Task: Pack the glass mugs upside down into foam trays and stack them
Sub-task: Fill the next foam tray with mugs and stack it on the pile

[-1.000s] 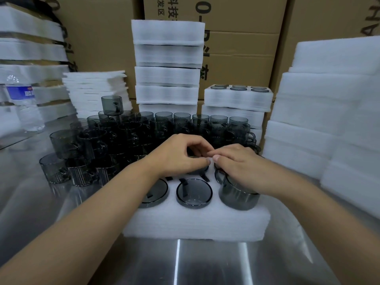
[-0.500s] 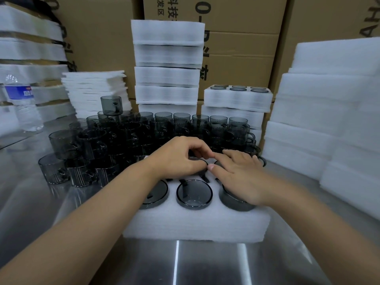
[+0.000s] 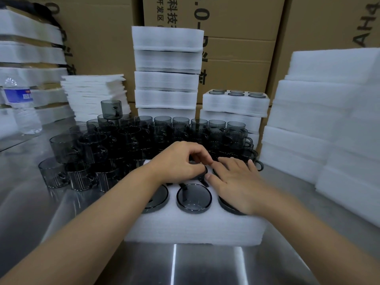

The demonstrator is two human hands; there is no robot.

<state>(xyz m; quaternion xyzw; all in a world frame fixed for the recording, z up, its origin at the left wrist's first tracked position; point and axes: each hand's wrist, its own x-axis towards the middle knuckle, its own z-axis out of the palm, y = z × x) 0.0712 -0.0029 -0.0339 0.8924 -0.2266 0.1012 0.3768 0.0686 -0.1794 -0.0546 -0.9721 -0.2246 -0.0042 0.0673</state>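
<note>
Here we had the foam tray (image 3: 195,227) square in front of us on the steel table (image 3: 185,264), its near row holding upturned mugs; the front middle mug (image 3: 194,197) sat base-up and level in its well. Our left hand (image 3: 178,161) was curled over the back-row mug (image 3: 204,173), thumb and fingers pinching its upturned base, while our right hand (image 3: 236,182) lay flat with straight fingers, grasping nothing, pressing on the mugs of the right-hand column. The loose mugs (image 3: 123,138) stood crowded just behind the tray.

The step, as we judged it, was seating the final mugs. To do it well we needed to turn the back-row mug until its handle met the slot cut beside the well, then push straight down, not at a slant, since a tilted rim would likely jam in the foam. The flat palm suited the right column: even pressure across the bases, no force on one edge of the glass. We reckoned each base should finish level with its neighbours, so that another tray would sit flat on top, as with the packed tray (image 3: 236,103) behind. The press had to go down, not forward, lest the tray slide into the loose glass
</note>
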